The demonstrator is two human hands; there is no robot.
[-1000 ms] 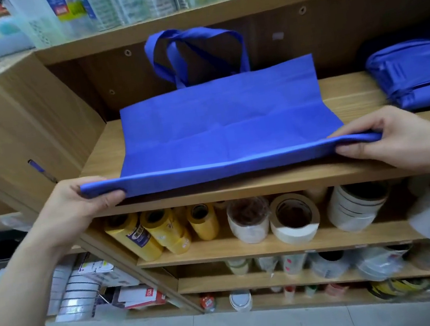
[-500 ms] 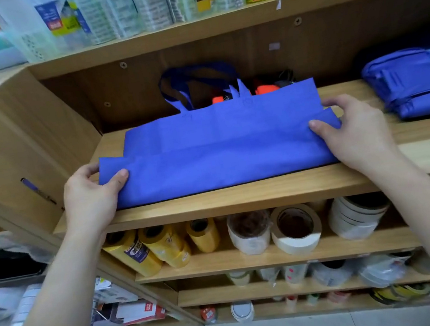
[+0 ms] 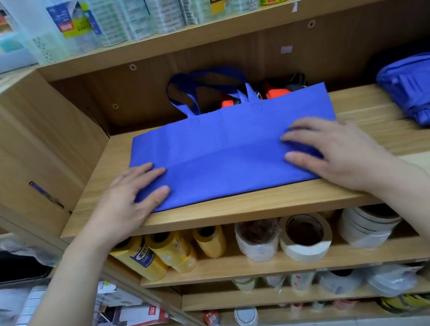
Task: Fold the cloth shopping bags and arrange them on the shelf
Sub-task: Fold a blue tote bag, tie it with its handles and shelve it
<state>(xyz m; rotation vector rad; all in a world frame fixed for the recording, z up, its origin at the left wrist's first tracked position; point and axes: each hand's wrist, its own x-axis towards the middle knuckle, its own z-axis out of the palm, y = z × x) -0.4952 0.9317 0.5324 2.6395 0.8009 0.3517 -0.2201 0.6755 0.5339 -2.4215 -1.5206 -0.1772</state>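
We press a blue bag (image 3: 230,160) flat on the wooden shelf (image 3: 242,208) with both hands.

The shelf runs the full width in front of us. The bag lies near its front edge, its lower part folded up over itself so that a crease line crosses the middle. At the far right of the same board sits a pile of folded blue bags (image 3: 424,89), well apart from ours. Our left hand (image 3: 128,200) rests on the bag's left end and our right hand (image 3: 344,150) on its right end, each with fingers straight and spread, palm down, gripping nothing. The bag's handles (image 3: 185,95) stand up at the back against the rear panel. On the board below we see yellow rolls (image 3: 171,252) and a white tape roll (image 3: 306,238).
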